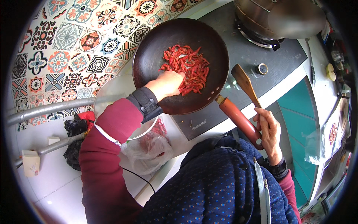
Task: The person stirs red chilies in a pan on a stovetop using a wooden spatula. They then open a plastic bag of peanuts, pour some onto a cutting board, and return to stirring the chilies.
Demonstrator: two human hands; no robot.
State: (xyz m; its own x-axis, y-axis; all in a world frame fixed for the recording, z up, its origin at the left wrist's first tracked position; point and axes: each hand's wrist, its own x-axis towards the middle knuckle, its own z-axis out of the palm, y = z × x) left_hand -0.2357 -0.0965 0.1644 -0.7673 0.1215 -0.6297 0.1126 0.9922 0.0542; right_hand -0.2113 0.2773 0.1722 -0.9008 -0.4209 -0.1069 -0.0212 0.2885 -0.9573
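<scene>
A dark wok [152, 56] sits over the left side of the black glass gas hob [223, 30], its red-brown handle [237, 120] pointing towards my body. Dried red chillies [195, 70] lie heaped in the middle of the wok. My left hand [167, 84] reaches in over the rim and touches the heap. Its fingertips are hidden, so whether they pinch any chillies is unclear. In my right hand [269, 128], a wooden spatula [244, 81] is gripped by the lower end of its handle. The blade points up and away, just right of the wok and above its handle.
A metal pot [251, 16] stands on the far right burner. Below my left forearm are a large round rim [145, 133] and a clear plastic bag [148, 154] holding red chillies. Metal pipes [56, 109] run along the left. A knife [312, 64] lies on the right counter.
</scene>
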